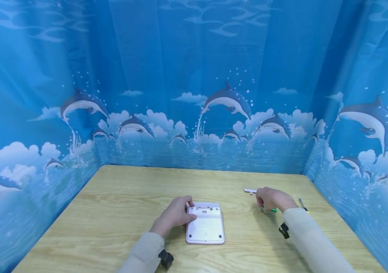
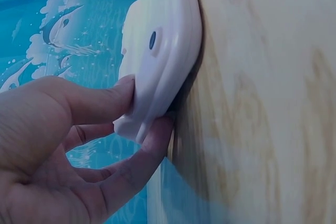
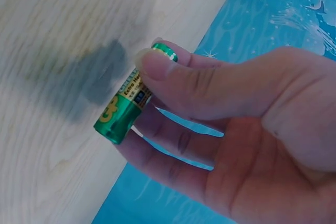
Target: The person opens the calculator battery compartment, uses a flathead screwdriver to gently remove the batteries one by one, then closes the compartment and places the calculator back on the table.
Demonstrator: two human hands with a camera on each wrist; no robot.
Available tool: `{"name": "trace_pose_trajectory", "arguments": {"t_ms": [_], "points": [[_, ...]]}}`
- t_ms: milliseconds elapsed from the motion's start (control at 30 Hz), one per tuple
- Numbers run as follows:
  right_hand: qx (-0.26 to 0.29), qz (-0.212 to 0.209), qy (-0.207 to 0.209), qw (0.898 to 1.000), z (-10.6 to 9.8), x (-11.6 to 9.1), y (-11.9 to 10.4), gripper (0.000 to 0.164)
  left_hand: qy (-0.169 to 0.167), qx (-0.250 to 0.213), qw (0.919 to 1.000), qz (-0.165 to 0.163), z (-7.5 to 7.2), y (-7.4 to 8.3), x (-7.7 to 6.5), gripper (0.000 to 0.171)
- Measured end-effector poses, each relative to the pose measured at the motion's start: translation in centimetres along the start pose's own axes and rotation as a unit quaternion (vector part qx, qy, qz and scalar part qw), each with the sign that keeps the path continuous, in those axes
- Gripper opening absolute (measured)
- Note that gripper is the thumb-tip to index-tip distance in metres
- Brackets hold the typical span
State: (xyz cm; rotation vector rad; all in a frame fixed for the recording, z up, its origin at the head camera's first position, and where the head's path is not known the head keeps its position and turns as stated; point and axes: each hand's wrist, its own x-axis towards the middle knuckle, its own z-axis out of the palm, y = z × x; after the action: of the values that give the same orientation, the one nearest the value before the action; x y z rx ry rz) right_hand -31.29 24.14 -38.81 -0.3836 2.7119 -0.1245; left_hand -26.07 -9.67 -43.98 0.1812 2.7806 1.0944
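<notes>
Battery-fitting step. Left hand (image 1: 175, 215) grips far-left corner of white device (image 1: 205, 223), face-down on bench (image 1: 112, 212). Right hand (image 1: 272, 198) pinches green battery (image 3: 128, 109) above bench. Next, judged: carry battery to open compartment, align polarity.

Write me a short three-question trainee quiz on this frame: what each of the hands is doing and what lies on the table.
1. True or false: the right hand pinches a green battery.
2. Which item does the left hand grip? A) a screwdriver B) the pale device lying back-up C) the small white cover piece
3. Fill in: the small white cover piece lies on the wooden table, just beyond the ____ hand.

Key: 1 true; 2 B; 3 right.
</notes>
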Motion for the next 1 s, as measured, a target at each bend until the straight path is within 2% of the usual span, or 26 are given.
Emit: {"name": "trace_pose_trajectory", "arguments": {"t_ms": [1000], "points": [[0.024,0.02,0.003,1.0,0.6,0.0,1.7,0.028,-0.027,-0.036,0.9988,0.022,-0.8,-0.7,0.1,0.03]]}}
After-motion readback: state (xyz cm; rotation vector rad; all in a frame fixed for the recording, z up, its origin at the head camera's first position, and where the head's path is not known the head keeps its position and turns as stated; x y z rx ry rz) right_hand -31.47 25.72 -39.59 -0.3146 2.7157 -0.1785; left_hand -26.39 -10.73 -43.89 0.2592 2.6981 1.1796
